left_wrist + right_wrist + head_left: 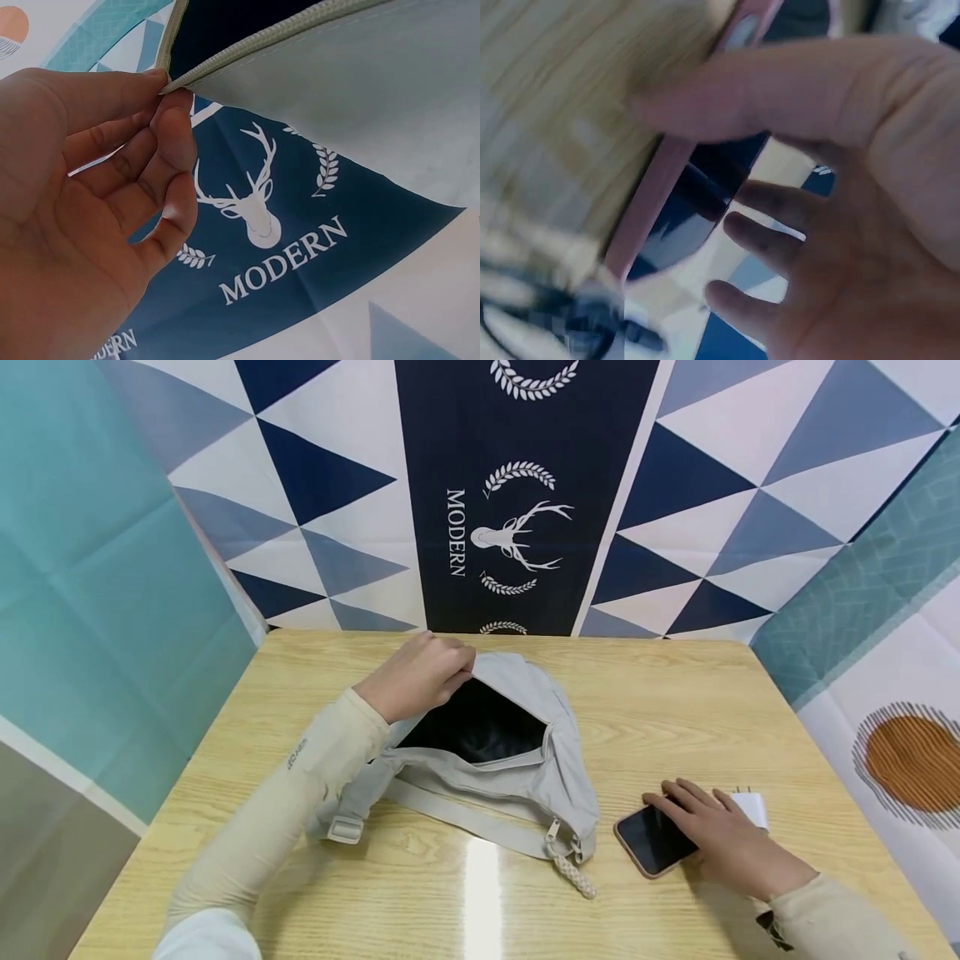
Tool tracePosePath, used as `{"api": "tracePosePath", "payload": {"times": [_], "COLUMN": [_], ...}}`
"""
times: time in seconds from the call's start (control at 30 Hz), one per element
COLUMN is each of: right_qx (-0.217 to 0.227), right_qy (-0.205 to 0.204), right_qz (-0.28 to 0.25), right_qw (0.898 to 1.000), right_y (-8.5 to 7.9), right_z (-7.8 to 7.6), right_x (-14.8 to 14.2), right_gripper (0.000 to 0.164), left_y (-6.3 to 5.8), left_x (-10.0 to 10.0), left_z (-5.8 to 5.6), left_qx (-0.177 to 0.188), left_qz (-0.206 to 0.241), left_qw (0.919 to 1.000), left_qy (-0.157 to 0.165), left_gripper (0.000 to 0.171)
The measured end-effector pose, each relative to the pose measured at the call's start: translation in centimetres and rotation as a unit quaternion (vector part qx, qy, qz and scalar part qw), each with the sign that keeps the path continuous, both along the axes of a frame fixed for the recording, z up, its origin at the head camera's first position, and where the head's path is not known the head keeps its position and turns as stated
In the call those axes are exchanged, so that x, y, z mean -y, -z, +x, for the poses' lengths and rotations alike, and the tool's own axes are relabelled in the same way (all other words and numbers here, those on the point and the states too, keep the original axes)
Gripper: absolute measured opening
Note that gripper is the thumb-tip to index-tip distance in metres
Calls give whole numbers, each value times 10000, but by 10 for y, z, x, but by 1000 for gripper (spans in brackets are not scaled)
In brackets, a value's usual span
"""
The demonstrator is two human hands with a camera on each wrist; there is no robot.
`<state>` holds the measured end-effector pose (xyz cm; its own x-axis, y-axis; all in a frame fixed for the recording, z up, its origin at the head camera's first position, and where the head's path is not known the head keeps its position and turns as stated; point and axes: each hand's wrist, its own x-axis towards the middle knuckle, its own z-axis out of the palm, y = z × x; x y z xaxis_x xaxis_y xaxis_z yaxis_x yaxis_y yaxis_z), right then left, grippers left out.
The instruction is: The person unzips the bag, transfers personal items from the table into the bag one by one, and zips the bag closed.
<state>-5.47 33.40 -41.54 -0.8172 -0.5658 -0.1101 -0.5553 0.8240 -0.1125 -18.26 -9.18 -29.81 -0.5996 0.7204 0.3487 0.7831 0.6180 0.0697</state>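
A pale grey sling bag (577,752) lies on the table with its zipped mouth agape, showing a black lining (480,727). My left hand (423,675) pinches the zipper edge (247,52) between thumb and forefinger, lifting that side of the mouth. Over to the right, my right hand (723,835) is spread low over a phone (652,839) with a pink rim and dark screen. In the right wrist view, its thumb crosses the phone's pink side (652,202) and the other fingertips (742,225) lie near the opposite edge. A white plug charger (752,810) shows just past this hand.
A strap with a buckle (346,829) trails from the bag's left. A braided cord pull (573,872) hangs at its lower right. The wooden table (420,893) meets a patterned cloth backdrop (525,443) behind, with more cloth (112,568) at the sides.
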Motion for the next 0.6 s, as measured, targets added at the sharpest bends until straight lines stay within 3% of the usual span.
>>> {"api": "tracePosePath", "payload": {"times": [0.13, 0.3, 0.37, 0.6], "right_qx": [-279, 341, 388, -69], "right_qy": [-127, 134, 289, 586], "right_qz": [-131, -107, -104, -296], "right_qw": [9994, 9993, 9988, 9978], "right_y": [0, -3, -3, 2], "right_z": [-8, -17, -18, -17], "right_x": [-7, -4, -1, 5], "right_gripper": [82, 79, 79, 78], "left_y": [1, 4, 5, 7], "left_x": [0, 2, 3, 3], "left_z": [0, 2, 3, 3], "left_qx": [70, 245, 253, 250], "left_qz": [-24, -78, -46, -2], "left_qw": [10000, 9996, 9996, 9997], "left_qy": [-8, -64, -72, -42], "left_gripper": [14, 11, 11, 11]}}
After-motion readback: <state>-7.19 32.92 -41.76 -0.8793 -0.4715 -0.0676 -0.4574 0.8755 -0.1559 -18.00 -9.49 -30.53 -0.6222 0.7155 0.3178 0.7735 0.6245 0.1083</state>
